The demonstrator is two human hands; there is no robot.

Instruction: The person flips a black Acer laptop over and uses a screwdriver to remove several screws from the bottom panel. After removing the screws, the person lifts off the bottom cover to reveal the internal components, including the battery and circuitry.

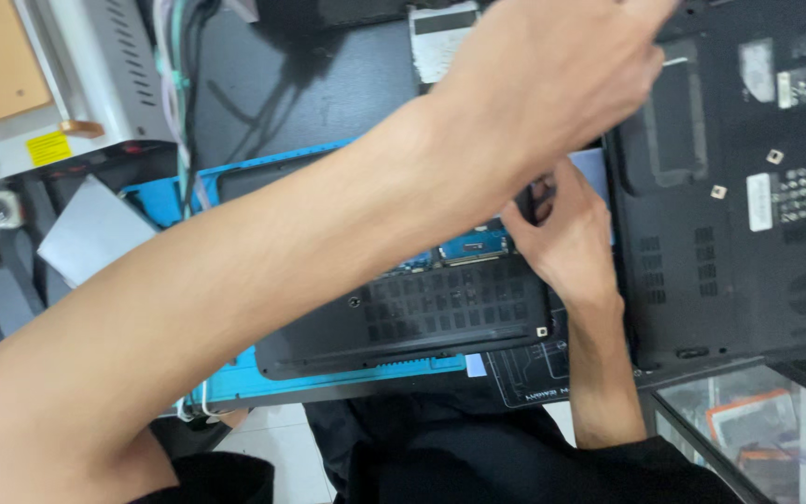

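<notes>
A black laptop base (440,308) lies bottom-up on a blue work mat (235,378), its cover off at the back so that a green circuit board (473,245) shows. My right hand (566,238) is at the base's right back corner, fingers pinched on a dark part of its edge. My left arm crosses the whole view from lower left. My left hand (562,65) hovers, blurred, over the top left corner of a second black laptop (729,187) lying bottom-up on the right. Its fingers are curled; whether they hold anything is unclear.
A grey metal box (95,65) with vents stands at the back left beside a bundle of cables (179,84). A grey flat pad (95,229) lies left of the mat. A glass case (757,429) is at the lower right.
</notes>
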